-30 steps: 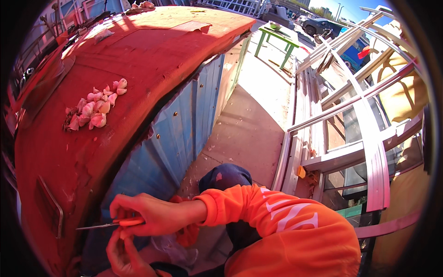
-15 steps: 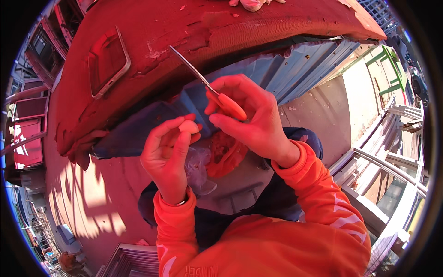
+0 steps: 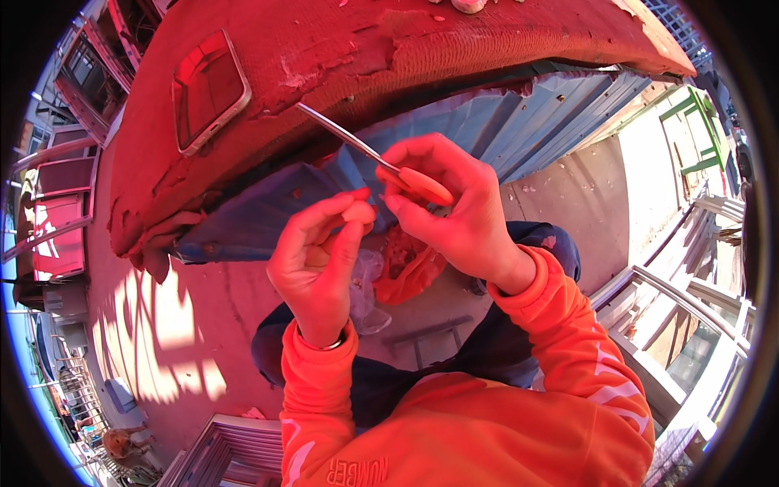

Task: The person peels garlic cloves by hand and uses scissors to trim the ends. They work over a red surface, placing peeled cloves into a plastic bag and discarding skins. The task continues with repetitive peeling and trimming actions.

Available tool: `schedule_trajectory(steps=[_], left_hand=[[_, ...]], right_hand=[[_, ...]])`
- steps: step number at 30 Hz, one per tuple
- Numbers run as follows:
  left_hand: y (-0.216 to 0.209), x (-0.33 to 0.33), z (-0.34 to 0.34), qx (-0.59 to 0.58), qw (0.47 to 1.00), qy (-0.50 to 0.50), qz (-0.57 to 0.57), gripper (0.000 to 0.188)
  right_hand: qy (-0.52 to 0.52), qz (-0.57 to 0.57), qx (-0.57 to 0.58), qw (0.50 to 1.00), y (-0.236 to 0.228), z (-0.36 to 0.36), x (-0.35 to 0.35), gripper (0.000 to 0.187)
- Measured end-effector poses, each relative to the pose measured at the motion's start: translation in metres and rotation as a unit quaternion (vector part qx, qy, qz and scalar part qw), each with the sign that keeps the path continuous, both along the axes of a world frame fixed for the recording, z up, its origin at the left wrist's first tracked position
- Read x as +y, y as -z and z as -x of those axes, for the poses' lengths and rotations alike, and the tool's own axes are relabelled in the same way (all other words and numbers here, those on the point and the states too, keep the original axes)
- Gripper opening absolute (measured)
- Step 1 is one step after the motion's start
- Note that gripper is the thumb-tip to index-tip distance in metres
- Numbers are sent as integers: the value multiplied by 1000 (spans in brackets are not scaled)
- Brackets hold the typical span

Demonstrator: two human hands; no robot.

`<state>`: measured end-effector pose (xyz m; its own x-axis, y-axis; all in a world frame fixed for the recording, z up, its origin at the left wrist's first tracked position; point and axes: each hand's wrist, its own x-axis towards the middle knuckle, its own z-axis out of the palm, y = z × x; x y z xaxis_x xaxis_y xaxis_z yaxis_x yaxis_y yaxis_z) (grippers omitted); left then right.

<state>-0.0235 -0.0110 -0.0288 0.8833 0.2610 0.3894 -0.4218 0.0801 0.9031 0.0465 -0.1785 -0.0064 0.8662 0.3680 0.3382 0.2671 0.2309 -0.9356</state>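
Positions are taken from the centre of the view. The left hand, just off centre toward 9 o'clock, is pinched closed on a pale, rounded garlic clove, held up between thumb and fingertips close in at 10 to 11 o'clock. The right hand, at 2 o'clock, is clamped around the orange handle of a bladed tool, its slim metal blade running out toward 11 o'clock. The two hands are apart from each other, with the clove just beside the right hand's fingers. The blade tip appears against the edge of the red-covered bench; whether it touches cannot be told. A smartphone lies on the bench between 10 and 11 o'clock, and further cloves are cut off by the rim of the view between 12 and 1. Below the bench edge, a blue corrugated panel shows between 1 and 2. Under the hands lie a clear plastic bag, between 6 and 7 o'clock, and beside it an orange-red bag at 5; its contents are indistinct. Both sleeves are orange, and a band circles the left wrist. Pale frames lean between 3 and 4 o'clock, a green table stands far out at 2, and stacked frame sections lie at 7.
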Motion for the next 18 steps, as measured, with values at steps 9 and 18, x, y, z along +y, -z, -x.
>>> schedule_trajectory(steps=[9,18], left_hand=[[2,10,-3,64,991,42,106,27],[10,6,-7,-7,1000,-7,12,30]], right_hand=[[-12,-18,25,999,3,-6,-3,42],[-50,1,6,999,6,-1,6,47]])
